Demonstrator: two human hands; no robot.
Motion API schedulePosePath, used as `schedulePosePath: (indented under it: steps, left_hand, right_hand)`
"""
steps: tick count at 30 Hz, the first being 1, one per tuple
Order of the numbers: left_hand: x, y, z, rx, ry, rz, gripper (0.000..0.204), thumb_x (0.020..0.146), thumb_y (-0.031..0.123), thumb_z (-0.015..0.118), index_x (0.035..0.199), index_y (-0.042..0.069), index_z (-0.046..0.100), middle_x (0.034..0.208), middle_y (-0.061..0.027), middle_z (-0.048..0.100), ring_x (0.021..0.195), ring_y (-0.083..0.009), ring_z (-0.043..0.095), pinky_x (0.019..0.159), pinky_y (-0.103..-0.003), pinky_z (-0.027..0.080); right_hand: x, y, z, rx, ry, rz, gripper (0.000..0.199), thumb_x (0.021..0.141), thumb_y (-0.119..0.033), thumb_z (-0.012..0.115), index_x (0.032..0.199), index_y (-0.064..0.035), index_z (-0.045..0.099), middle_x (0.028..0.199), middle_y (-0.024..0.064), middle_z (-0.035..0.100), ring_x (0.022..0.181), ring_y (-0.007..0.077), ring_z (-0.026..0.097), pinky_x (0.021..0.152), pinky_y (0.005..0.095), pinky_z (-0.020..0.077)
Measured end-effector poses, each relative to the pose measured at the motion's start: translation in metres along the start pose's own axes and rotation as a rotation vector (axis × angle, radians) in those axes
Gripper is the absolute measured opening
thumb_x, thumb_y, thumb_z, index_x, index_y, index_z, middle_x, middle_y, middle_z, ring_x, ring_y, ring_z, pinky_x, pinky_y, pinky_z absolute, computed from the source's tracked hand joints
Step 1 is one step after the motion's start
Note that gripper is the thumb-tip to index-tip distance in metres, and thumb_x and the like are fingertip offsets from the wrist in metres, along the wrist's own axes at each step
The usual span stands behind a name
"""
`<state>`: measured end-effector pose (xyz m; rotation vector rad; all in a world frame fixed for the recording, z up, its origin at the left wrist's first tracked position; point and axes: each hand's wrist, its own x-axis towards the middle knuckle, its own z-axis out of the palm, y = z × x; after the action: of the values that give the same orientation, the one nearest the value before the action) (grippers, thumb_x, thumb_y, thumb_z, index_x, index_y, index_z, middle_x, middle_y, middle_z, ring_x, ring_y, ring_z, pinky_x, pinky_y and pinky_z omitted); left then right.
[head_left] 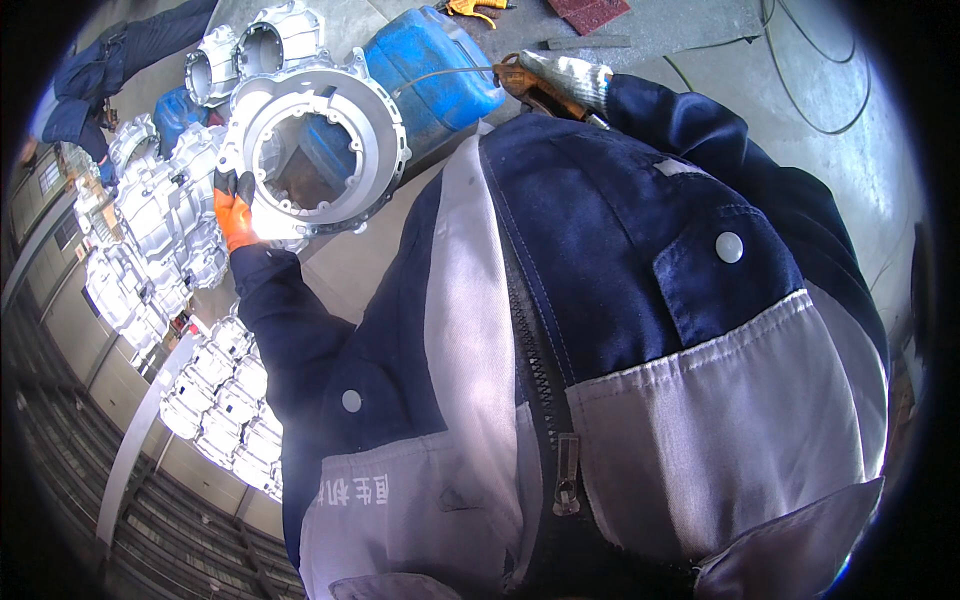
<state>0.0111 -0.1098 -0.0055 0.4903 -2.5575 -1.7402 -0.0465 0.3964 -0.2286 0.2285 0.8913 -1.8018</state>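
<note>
Silver metal, ring-shaped: the casting [382,145] sits left and far of the wearer's body, its round opening facing my camera, lugs spaced along the inner flange. Left grip [236,215], in an orange glove with dark fingertips, grasps the casting at its left outer edge. I see the fingers against the wall; the thumb I cannot make out.

Right grip [580,82], in a white glove, is clenched on an orange air gun [535,88], far and right of the casting. Its thin nozzle [445,72] runs left across a blue jug [430,45] and ends near the casting's right rim. Contact at the tip: I cannot tell.

Surroundings, as I log them. Beyond the right grip, on a grey surface: a yellow air gun [472,10], a dark red pad [590,12] and a grey bar [588,43]. A dark hose [830,132] loops at far right. Two more castings [278,40] stand just beyond the held one. Many others lie crowded at left [165,230], with a further group nearer me [225,400], partly washed out by glare. At far left a co-worker's dark sleeve [115,60] shows. Navy and grey jacket [600,220] fills the near field.
</note>
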Motion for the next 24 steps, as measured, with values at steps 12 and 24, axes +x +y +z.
schedulePosePath:
  steps: [12, 24]
  left_hand:
    - [0.000, -0.003, -0.002, 0.035, 0.005, -0.018, 0.050, 0.081, -0.004, 0.061, 0.128, 0.003, 0.047, 0.123, -0.0054, 0.052, 0.110, -0.0133, 0.049, 0.092, -0.025, 0.040]
    - [-0.020, 0.037, 0.041, 0.032, 0.060, -0.030, 0.056, 0.078, 0.000, 0.064, 0.130, 0.004, 0.044, 0.121, -0.0057, 0.053, 0.111, -0.0162, 0.048, 0.091, -0.028, 0.039]
  right_hand:
    - [0.022, 0.020, -0.014, -0.027, -0.017, -0.135, 0.049, 0.087, -0.048, 0.053, 0.112, -0.0060, 0.060, 0.100, 0.0102, 0.061, 0.077, 0.0119, 0.058, 0.063, 0.0217, 0.0511]
    - [0.012, -0.022, 0.000, -0.367, 0.080, -0.170, 0.045, 0.093, -0.045, 0.042, 0.113, -0.0073, 0.055, 0.095, 0.0090, 0.062, 0.076, 0.0152, 0.059, 0.068, 0.0279, 0.0487]
